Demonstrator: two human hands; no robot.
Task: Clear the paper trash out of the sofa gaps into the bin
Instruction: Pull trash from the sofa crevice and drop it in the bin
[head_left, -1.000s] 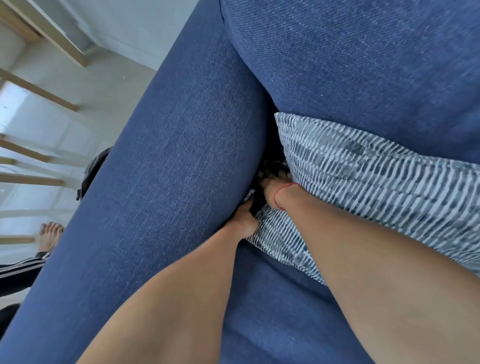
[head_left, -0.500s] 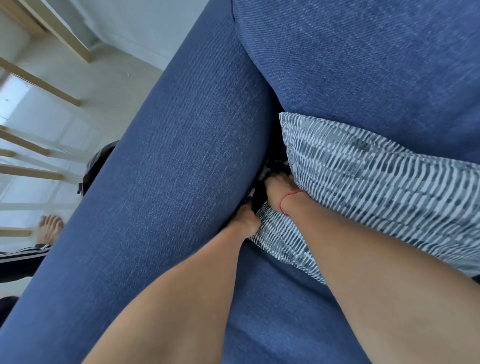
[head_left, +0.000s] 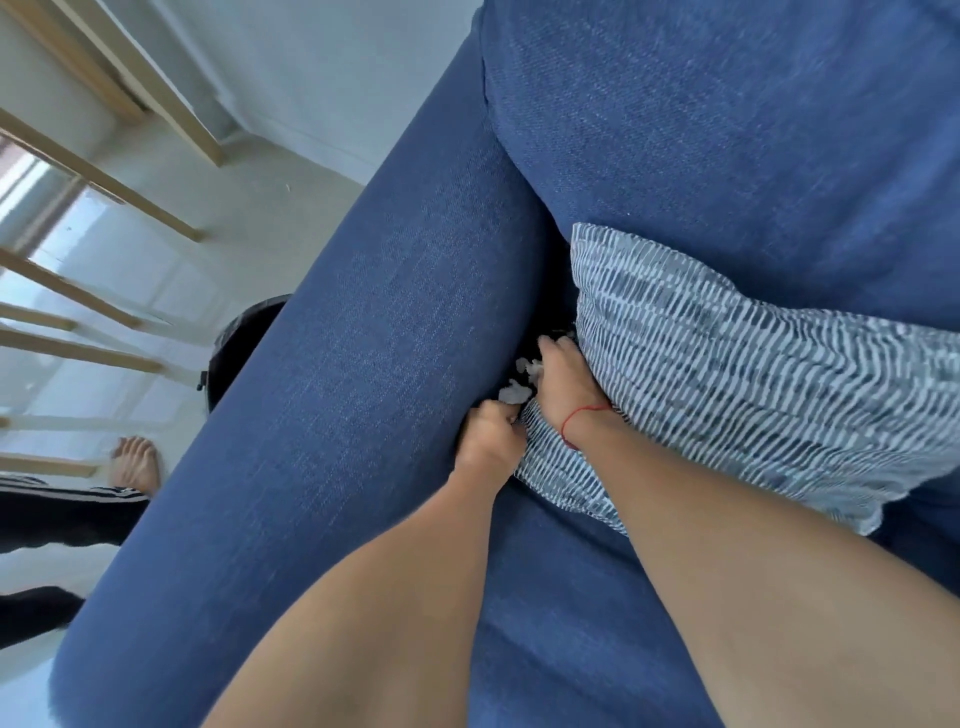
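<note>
White paper scraps show in the dark gap between the blue sofa armrest and the striped pillow. My left hand is curled at the gap's near end, its fingertips pinched on the lowest scrap. My right hand, with a red string at the wrist, lies flat against the pillow's edge with its fingers spread down into the gap beside the upper scraps. A black bin stands on the floor behind the armrest, mostly hidden by it.
The blue back cushion rises behind the pillow and the seat cushion lies under my forearms. Left of the sofa are pale floor, wooden slats and a person's bare foot with a dark striped trouser leg.
Both hands have drawn slightly up out of the gap, and white paper scraps that were hidden now show between them. The pillow's edge is pushed a little further right.
</note>
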